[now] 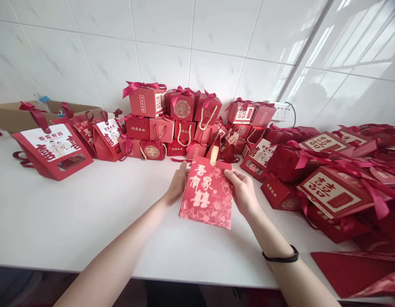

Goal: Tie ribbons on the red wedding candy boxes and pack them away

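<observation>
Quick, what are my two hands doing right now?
Left hand: holding the red bag by one side.
Right hand: holding the same bag's other side.

The bag [206,197] is red, with large pale Chinese characters down its front and a pale floral pattern, densest toward the bottom. A gold strip [213,155] shows at its top edge. The left hand [178,184] holds its left side and the right hand [244,189] its upper right, thumb on the front. It tilts, printed face toward the wearer, over the white table [120,209], near red boxes [180,138].
</observation>
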A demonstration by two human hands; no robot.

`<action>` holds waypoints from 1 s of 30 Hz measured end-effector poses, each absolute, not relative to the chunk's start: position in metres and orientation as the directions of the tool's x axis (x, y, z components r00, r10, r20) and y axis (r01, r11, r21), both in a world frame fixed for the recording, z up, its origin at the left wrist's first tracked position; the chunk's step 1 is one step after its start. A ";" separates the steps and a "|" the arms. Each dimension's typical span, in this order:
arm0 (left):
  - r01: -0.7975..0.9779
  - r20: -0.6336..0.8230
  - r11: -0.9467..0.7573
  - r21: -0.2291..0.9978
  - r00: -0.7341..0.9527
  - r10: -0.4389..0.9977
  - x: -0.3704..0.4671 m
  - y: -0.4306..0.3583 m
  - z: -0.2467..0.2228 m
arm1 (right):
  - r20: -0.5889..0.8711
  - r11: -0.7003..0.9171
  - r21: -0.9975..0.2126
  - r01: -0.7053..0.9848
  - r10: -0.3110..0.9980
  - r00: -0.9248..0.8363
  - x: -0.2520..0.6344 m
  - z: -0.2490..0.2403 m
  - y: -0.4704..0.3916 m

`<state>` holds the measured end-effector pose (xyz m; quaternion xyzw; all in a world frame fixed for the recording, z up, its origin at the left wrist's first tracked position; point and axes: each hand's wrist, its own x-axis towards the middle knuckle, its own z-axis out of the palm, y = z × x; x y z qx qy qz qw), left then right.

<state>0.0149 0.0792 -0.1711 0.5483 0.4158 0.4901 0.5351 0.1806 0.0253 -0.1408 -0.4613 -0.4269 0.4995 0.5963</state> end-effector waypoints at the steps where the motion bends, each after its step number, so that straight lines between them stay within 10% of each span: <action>1: -0.043 0.090 -0.085 0.995 0.118 0.989 0.013 0.083 -0.173 | 0.158 0.177 -0.975 -0.137 0.978 0.137 0.179 -0.141 0.022; 8: 0.145 0.140 -0.146 0.979 0.052 0.989 0.005 0.090 -0.173 | 0.385 0.398 -0.915 -0.064 0.909 0.158 0.186 -0.142 -0.022; 15: 0.369 0.110 -0.202 0.907 0.254 0.961 0.008 0.092 -0.186 | 0.044 0.030 -0.846 -0.533 0.999 -0.014 0.204 -0.152 -0.066; 21: 0.502 0.119 -0.277 0.819 0.324 0.938 0.004 0.091 -0.185 | 0.036 -0.164 -0.687 -0.708 0.965 -0.259 0.193 -0.143 -0.108; 26: 0.622 0.124 -0.328 0.711 0.347 0.929 0.007 0.085 -0.179 | -0.039 0.026 -0.831 -0.555 0.994 0.104 0.218 -0.133 -0.155; 30: 0.731 0.049 -0.356 0.582 0.406 0.912 0.018 0.080 -0.170 | 0.026 0.162 -0.976 -0.144 0.747 0.664 0.257 -0.123 -0.223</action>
